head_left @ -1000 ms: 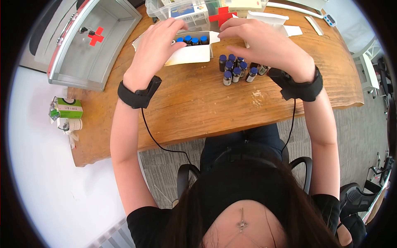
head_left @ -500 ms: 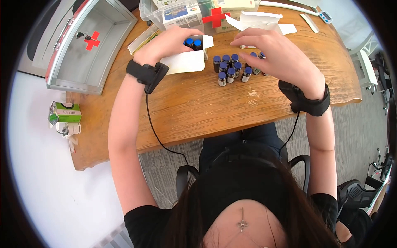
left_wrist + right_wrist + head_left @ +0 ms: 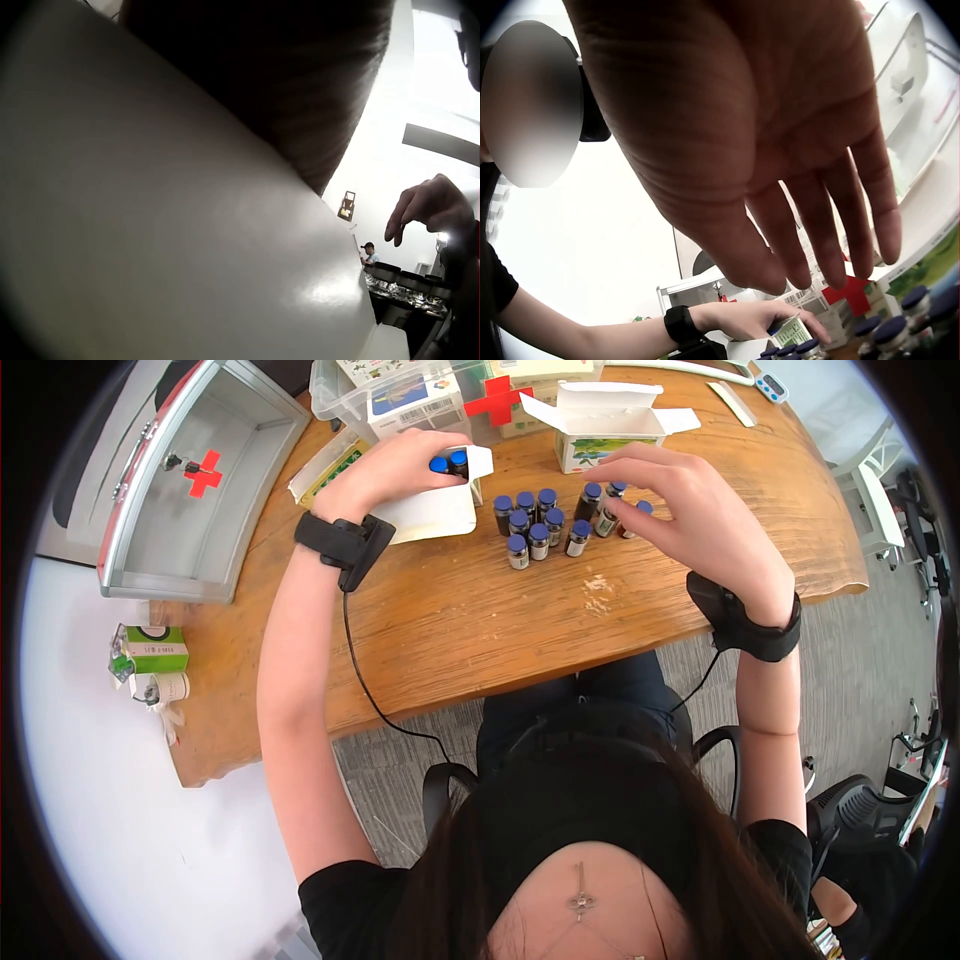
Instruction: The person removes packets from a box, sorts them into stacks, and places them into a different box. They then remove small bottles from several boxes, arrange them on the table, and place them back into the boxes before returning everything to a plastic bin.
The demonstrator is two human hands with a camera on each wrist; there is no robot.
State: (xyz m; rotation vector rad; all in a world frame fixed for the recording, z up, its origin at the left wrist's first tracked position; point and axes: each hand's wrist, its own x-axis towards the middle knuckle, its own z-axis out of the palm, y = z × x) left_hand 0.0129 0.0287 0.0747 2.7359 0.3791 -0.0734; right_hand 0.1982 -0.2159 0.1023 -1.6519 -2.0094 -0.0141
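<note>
My left hand (image 3: 395, 465) grips an opened carton (image 3: 440, 510) with its white flap folded toward me. Blue-capped vials (image 3: 458, 463) show inside, beside the thumb; the hand covers the rest. The right wrist view shows this hand's fingers bent over the carton's green printed side (image 3: 791, 334). My right hand (image 3: 690, 505) hovers with fingers extended and nothing in them, its fingertips close over dark vials with blue caps (image 3: 590, 500) standing on the table. More such vials (image 3: 538, 540) stand in a cluster to their left.
Behind the vials stands another opened carton (image 3: 610, 445), flaps up. A clear plastic bin (image 3: 335, 405) with boxes and a red cross is at the back. At left, a metal-framed case (image 3: 240, 490) stands open. Crumbs (image 3: 597, 595) lie on the wooden table (image 3: 450, 630).
My left hand has shifted along its carton and now covers more of the vials inside. My right hand has drawn back to the right, uncovering the rear carton and more standing vials.
</note>
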